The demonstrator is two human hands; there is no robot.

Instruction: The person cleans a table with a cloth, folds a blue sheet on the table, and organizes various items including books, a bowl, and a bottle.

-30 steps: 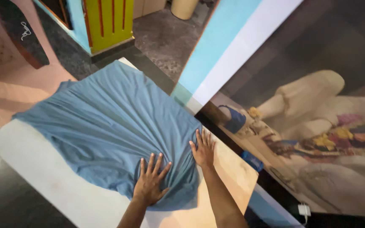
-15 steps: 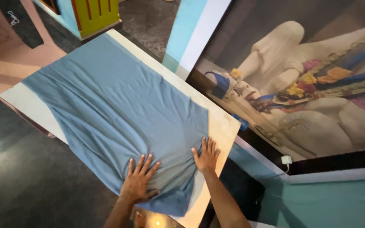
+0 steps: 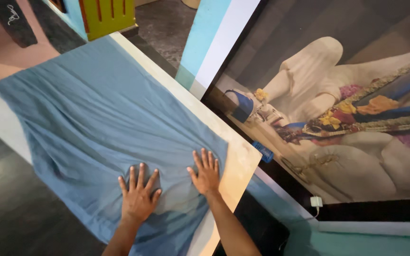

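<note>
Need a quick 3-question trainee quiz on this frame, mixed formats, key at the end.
1. True or false: both hands lie flat, fingers spread, on the blue cotton cloth.
2. Which hand is nearer the pale wooden board's right corner? A) left hand B) right hand
3. Fill in: the cloth around the hands looks ___, with folds fanning away from them.

Key: 1 true; 2 B; 3 wrinkled.
</note>
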